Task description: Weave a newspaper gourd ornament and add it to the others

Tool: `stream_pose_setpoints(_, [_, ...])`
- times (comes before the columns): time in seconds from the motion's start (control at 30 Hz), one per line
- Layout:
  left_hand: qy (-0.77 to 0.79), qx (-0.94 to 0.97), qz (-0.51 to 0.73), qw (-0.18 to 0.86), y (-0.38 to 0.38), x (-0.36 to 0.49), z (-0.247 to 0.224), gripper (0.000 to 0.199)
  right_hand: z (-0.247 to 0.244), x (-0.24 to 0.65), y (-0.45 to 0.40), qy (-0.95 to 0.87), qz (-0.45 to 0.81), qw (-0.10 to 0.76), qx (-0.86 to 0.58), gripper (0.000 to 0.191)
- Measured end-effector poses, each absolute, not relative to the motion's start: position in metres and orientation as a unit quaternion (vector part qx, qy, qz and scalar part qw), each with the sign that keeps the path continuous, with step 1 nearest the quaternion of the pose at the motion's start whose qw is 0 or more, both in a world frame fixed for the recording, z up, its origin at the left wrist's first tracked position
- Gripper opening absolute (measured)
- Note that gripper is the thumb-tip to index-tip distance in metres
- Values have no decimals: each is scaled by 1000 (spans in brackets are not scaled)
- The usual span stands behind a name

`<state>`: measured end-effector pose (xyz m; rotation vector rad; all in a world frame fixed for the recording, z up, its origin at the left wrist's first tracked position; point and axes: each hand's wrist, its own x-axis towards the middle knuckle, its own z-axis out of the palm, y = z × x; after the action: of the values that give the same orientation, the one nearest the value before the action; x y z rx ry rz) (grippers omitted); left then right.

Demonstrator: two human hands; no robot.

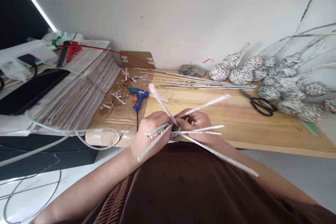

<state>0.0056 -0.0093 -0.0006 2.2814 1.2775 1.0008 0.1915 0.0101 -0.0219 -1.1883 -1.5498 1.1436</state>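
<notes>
In front of my body, at the table's front edge, both hands grip a small woven newspaper piece (174, 134) with rolled paper sticks fanning out of it. My left hand (154, 131) is closed round its left side, several short sticks poking out past the fingers. On the other side my right hand (198, 122) is closed, thumb and fingers pinching a paper stick (207, 104) close to the middle. One long stick (223, 157) reaches down to the right over my forearm. Most of the woven part is hidden by the hands.
Loose paper sticks (194, 80) lie along the back beside a grey cloth (192, 70). A blue glue gun (140, 98) rests on cardboard with scraps. Black scissors (262, 106) and woven paper bulbs (241, 73) are at right; a newspaper stack (89, 84) stands left.
</notes>
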Motion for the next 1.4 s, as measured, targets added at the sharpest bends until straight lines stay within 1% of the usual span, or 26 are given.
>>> stream_pose_setpoints(0.07, [447, 807, 354, 151, -9, 5, -2, 20, -16, 195, 4, -696, 342, 431, -461, 10])
stream_pose_setpoints(0.17, [445, 813, 353, 127, -8, 6, -4, 19, -9, 201, -2, -782, 203, 422, -412, 9])
stream_pose_setpoints(0.3, [441, 812, 360, 128, -8, 7, -5, 19, -4, 205, -6, -830, 142, 392, -370, 10])
stream_pose_setpoints(0.4, [443, 805, 370, 132, -9, 7, -5, 18, -5, 205, -7, -832, 142, 382, -375, 8])
stream_pose_setpoints(0.53, [449, 806, 357, 144, -10, 6, -3, 12, -8, 207, -8, -827, 182, 379, -373, 8])
stream_pose_setpoints(0.63, [464, 800, 345, 159, -12, 6, 3, 9, -6, 210, -9, -834, 190, 375, -357, 17])
stream_pose_setpoints(0.73, [465, 800, 339, 169, -13, 8, 8, 12, -2, 210, -9, -855, 169, 339, -355, 24])
stream_pose_setpoints(0.8, [471, 799, 332, 171, -13, 9, 10, 13, 1, 209, -10, -864, 154, 312, -363, 20])
stream_pose_setpoints(0.87, [479, 795, 328, 175, -12, 8, 8, 11, 3, 207, -10, -865, 147, 304, -372, 15])
stream_pose_setpoints(1.07, [480, 773, 360, 207, -11, 8, 2, 11, 4, 209, -12, -863, 190, 292, -365, 23])
stream_pose_setpoints(1.2, [492, 775, 350, 188, -11, 11, 2, 13, 6, 209, -11, -879, 178, 259, -358, 17])
stream_pose_setpoints(1.3, [479, 792, 351, 138, -9, 12, -3, 16, 1, 206, -10, -871, 165, 290, -361, 15])
stream_pose_setpoints(1.4, [479, 792, 355, 134, -8, 11, -8, 14, -9, 203, -11, -837, 171, 345, -389, 15])
